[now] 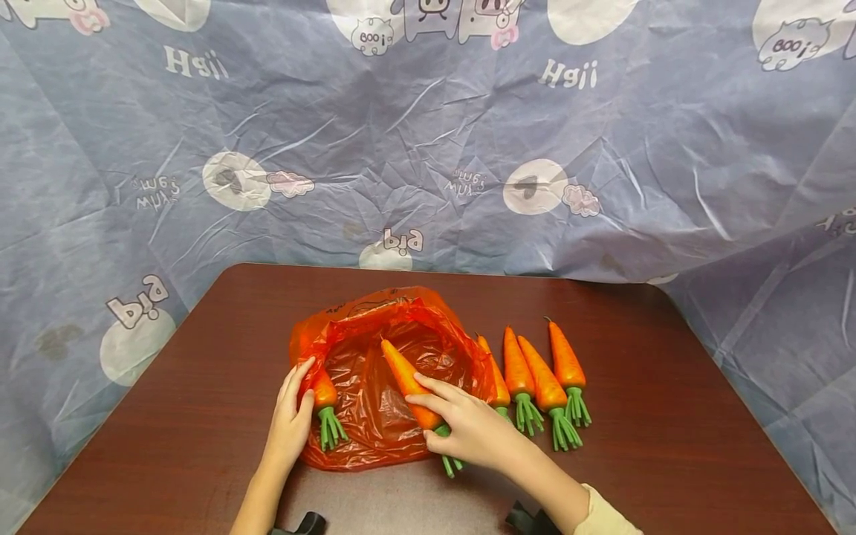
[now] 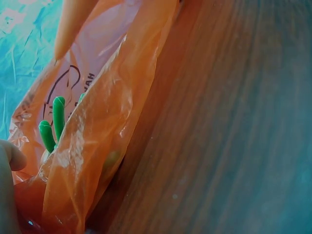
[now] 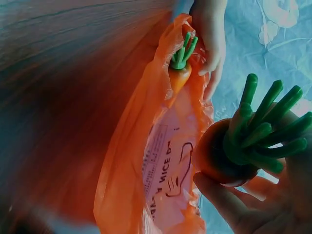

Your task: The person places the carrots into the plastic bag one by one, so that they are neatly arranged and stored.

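A red plastic bag lies with its mouth spread, printing on its inner wall in the right wrist view. My left hand holds the bag's left rim between thumb and fingers. Just inside that rim sits one carrot, green stems toward me; those stems also show in the left wrist view. My right hand grips another carrot near its thick end, thumb and fingers round it. Its tip points away over the bag's opening, and its green stems face the right wrist camera.
Several carrots lie side by side right of the bag, the nearest partly covered by the bag's edge. All rest on a dark brown table. A printed grey-blue cloth hangs behind it. Black objects show at the near edge.
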### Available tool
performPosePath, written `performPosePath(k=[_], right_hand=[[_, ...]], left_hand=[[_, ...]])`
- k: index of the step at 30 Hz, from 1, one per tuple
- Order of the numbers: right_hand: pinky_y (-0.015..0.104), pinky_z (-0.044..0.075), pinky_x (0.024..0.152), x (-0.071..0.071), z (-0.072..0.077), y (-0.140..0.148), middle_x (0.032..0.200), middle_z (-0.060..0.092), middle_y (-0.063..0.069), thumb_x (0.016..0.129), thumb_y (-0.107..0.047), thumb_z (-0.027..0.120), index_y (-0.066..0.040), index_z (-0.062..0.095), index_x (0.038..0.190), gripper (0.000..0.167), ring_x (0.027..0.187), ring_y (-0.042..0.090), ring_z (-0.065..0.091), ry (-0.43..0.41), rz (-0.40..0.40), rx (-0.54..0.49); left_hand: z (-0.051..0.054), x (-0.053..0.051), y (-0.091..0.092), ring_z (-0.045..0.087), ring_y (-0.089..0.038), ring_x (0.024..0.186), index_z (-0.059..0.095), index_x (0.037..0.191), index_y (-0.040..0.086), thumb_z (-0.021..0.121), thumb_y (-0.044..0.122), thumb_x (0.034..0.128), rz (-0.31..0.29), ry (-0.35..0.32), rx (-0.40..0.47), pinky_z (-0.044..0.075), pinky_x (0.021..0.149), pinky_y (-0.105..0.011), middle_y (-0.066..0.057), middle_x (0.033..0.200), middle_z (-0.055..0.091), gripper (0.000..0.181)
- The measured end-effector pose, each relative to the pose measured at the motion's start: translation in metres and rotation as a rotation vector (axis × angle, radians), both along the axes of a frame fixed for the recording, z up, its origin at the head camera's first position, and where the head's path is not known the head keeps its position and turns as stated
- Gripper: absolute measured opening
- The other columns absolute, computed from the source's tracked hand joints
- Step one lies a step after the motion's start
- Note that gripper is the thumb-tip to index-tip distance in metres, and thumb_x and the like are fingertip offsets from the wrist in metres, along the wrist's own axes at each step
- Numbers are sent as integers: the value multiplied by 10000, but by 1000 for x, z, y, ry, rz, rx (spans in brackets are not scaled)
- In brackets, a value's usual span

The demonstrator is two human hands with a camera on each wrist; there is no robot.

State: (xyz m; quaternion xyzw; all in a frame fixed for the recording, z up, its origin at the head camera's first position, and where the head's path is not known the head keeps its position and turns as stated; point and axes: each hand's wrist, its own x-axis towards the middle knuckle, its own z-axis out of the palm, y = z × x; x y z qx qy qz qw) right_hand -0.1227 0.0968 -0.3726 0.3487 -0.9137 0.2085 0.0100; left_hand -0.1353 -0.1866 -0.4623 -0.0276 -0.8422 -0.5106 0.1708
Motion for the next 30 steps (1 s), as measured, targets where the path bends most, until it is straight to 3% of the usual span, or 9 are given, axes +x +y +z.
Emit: performPosePath(k=[4,8,15,20,30], right_hand=[[392,486,862,-7,-2,-12,1425,400,-7,764,-240,610,-237,543,1262,503,1226,225,478,-20,7,15],[348,484,805,-16,-5,-25,1424,401,5,763,-241,613,-233,545,1258,500,1204,217,494,-36,10,32],[356,476,874,-30,-7,-52,1429,396,6,769,-236,600,-237,546,1260,494,1241,226,464,-47,5,57],[296,481,845,-39,-11,-71,1422,406,13,767,-225,611,-227,554,1255,492,1232,202,473,-49,20,69],[357,449,959,-55,-23,-105,1424,406,17,784,-252,629,-236,550,1260,483,1261,201,449,-36,15,145]], left_hand=[[0,0,0,220,-420,1325,412,1349,103,444,33,912,-2,5,4,197,993,-663,-233,1425,276,444],[-1,0,0,222,-424,1322,410,1350,103,445,45,916,-5,7,-1,198,986,-669,-235,1425,274,439],[-2,-2,-1,207,-418,1331,409,1353,114,435,56,921,0,-13,-8,190,990,-672,-228,1434,264,436],[-2,-3,0,197,-411,1342,403,1358,129,426,41,911,2,-29,-1,192,990,-675,-219,1445,252,456],[-3,-3,0,206,-405,1342,413,1351,140,428,13,884,16,-30,1,197,996,-669,-208,1442,267,484]])
